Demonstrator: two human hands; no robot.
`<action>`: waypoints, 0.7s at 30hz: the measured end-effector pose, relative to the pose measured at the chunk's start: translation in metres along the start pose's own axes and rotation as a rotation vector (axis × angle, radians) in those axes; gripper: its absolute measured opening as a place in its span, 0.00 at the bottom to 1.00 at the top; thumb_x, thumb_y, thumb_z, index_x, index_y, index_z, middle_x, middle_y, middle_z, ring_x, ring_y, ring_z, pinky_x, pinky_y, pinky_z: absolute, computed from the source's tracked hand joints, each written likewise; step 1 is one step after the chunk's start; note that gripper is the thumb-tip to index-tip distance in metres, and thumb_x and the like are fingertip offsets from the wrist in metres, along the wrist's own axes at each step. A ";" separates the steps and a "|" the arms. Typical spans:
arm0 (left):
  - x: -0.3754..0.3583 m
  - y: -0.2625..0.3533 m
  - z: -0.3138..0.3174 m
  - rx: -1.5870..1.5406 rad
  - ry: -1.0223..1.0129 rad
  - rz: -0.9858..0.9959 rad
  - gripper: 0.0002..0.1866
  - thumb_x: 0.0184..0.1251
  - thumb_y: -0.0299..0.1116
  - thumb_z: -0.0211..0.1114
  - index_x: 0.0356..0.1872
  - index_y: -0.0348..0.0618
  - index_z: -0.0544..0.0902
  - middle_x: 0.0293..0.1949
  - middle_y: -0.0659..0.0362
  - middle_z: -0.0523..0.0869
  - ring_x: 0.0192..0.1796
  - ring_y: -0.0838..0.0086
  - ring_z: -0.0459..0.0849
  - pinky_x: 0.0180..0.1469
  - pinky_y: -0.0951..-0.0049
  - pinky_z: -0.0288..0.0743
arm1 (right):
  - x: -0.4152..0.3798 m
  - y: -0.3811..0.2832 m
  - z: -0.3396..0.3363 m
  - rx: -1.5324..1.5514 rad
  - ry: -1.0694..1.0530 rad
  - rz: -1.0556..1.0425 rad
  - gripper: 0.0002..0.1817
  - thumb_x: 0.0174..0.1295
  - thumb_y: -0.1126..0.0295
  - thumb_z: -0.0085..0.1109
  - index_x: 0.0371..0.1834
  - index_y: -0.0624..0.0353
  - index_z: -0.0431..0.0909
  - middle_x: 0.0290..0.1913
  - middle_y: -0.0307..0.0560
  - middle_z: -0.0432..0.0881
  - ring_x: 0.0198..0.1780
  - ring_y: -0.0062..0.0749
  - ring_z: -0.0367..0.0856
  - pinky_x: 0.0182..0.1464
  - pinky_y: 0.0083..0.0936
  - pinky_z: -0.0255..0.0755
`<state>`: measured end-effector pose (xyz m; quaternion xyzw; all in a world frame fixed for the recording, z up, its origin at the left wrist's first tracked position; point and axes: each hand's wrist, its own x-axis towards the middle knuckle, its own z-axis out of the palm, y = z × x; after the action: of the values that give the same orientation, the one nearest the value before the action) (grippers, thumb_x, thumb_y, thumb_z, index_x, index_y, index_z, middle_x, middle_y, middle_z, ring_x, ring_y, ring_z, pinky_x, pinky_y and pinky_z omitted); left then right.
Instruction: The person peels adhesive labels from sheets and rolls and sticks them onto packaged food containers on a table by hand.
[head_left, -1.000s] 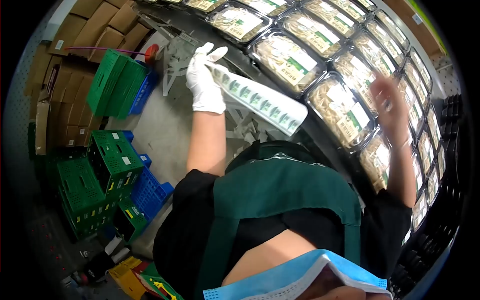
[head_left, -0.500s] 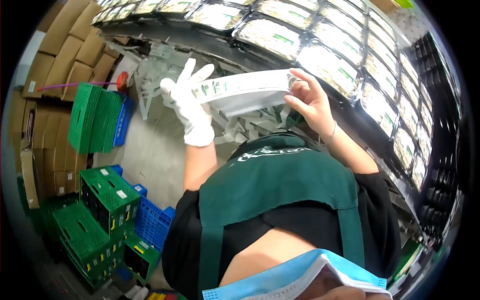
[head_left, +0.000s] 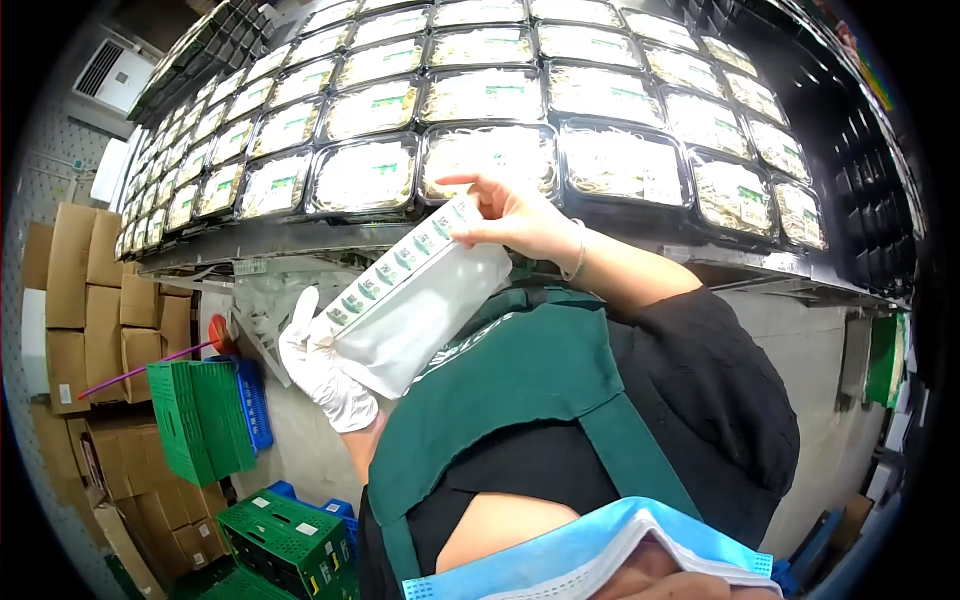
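A strip of green-printed labels on white backing (head_left: pixel 392 268) stretches slantwise between my two hands, with a broad white fold of it hanging below. My left hand (head_left: pixel 322 365), in a white glove, grips its lower left end, thumb pointing up. At the upper right end, my bare right hand (head_left: pixel 518 222) pinches the strip between thumb and fingers. Just beyond that hand are clear-lidded black trays (head_left: pixel 490 160) of pale, strand-like food. Many carry a green label, while the tray right of my fingers (head_left: pixel 625 165) shows no green one.
Filled trays cover the long metal table (head_left: pixel 300 238) in rows. Stacked empty black trays (head_left: pixel 850 150) stand at the right. Cardboard boxes (head_left: pixel 85 300), green crates (head_left: pixel 200 420) and blue crates (head_left: pixel 255 405) line the left. Strips of waste backing (head_left: pixel 265 310) lie under the table edge.
The view has swung so the trays now lie straight ahead. The label strip has gone from nearly level to steeply slanted, its right end higher. My left hand has closed on its end.
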<state>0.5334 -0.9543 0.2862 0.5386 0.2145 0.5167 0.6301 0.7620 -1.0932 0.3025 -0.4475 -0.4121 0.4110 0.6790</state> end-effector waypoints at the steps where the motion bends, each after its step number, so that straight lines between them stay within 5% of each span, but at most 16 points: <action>1: 0.006 -0.003 0.008 -0.263 -0.007 -0.214 0.24 0.55 0.24 0.55 0.53 0.26 0.62 0.41 0.37 0.76 0.40 0.59 0.80 0.36 0.62 0.79 | -0.002 -0.007 -0.004 0.045 0.047 0.073 0.17 0.52 0.75 0.58 0.47 0.60 0.70 0.28 0.38 0.76 0.30 0.19 0.75 0.38 0.17 0.70; 4: 0.013 -0.010 0.051 -0.261 -0.181 -0.420 0.24 0.53 0.24 0.57 0.54 0.30 0.65 0.43 0.38 0.76 0.42 0.57 0.79 0.44 0.63 0.76 | -0.006 -0.011 -0.039 0.084 0.128 0.047 0.10 0.53 0.74 0.58 0.38 0.62 0.72 0.29 0.39 0.77 0.29 0.19 0.75 0.35 0.15 0.70; 6: 0.006 -0.028 0.064 -0.094 -0.326 -0.046 0.16 0.49 0.20 0.59 0.42 0.36 0.74 0.44 0.39 0.76 0.46 0.57 0.77 0.50 0.64 0.70 | -0.012 -0.028 -0.053 -0.069 0.207 0.077 0.07 0.54 0.73 0.57 0.34 0.62 0.73 0.29 0.39 0.78 0.28 0.18 0.75 0.34 0.15 0.69; 7: 0.008 -0.026 0.069 -0.149 -0.262 -0.217 0.10 0.46 0.18 0.62 0.32 0.38 0.77 0.46 0.38 0.75 0.49 0.57 0.75 0.53 0.64 0.67 | -0.014 -0.032 -0.060 -0.112 0.207 0.072 0.06 0.54 0.73 0.57 0.33 0.62 0.74 0.28 0.39 0.77 0.28 0.18 0.75 0.32 0.14 0.69; 11: 0.017 -0.016 0.095 -0.038 -0.250 -0.177 0.09 0.49 0.23 0.63 0.33 0.32 0.77 0.30 0.56 0.80 0.29 0.75 0.78 0.35 0.77 0.73 | -0.024 -0.050 -0.078 -0.283 0.233 0.132 0.06 0.58 0.70 0.54 0.27 0.60 0.72 0.20 0.32 0.70 0.20 0.11 0.65 0.23 0.09 0.59; 13: 0.024 -0.020 0.086 0.140 -0.190 -0.212 0.09 0.46 0.23 0.66 0.30 0.33 0.79 0.28 0.57 0.81 0.29 0.77 0.78 0.35 0.78 0.72 | -0.029 -0.058 -0.083 -0.397 0.227 0.165 0.09 0.59 0.66 0.54 0.26 0.60 0.73 0.17 0.27 0.64 0.19 0.08 0.56 0.20 0.09 0.52; 18: 0.025 -0.015 0.098 0.184 -0.241 -0.326 0.11 0.43 0.23 0.69 0.31 0.36 0.81 0.28 0.59 0.82 0.30 0.79 0.77 0.35 0.80 0.71 | -0.032 -0.064 -0.106 -0.427 0.156 0.123 0.12 0.60 0.63 0.52 0.26 0.61 0.74 0.16 0.27 0.63 0.19 0.08 0.55 0.19 0.11 0.50; 20: 0.023 -0.023 0.104 0.179 -0.230 -0.301 0.10 0.44 0.23 0.68 0.31 0.35 0.80 0.28 0.59 0.82 0.31 0.80 0.78 0.35 0.81 0.71 | -0.028 -0.065 -0.126 -0.553 -0.017 0.386 0.13 0.59 0.61 0.53 0.26 0.61 0.74 0.15 0.28 0.63 0.19 0.10 0.56 0.19 0.13 0.52; 21: 0.023 -0.025 0.106 0.311 -0.257 -0.292 0.10 0.45 0.22 0.68 0.32 0.35 0.80 0.29 0.60 0.82 0.31 0.80 0.77 0.35 0.81 0.71 | -0.025 -0.061 -0.135 -0.790 -0.037 0.251 0.14 0.56 0.59 0.55 0.29 0.61 0.75 0.13 0.32 0.64 0.18 0.13 0.60 0.20 0.15 0.55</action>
<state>0.6398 -0.9796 0.3048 0.6536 0.2849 0.3084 0.6297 0.8908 -1.1692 0.3201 -0.7131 -0.4925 0.3086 0.3920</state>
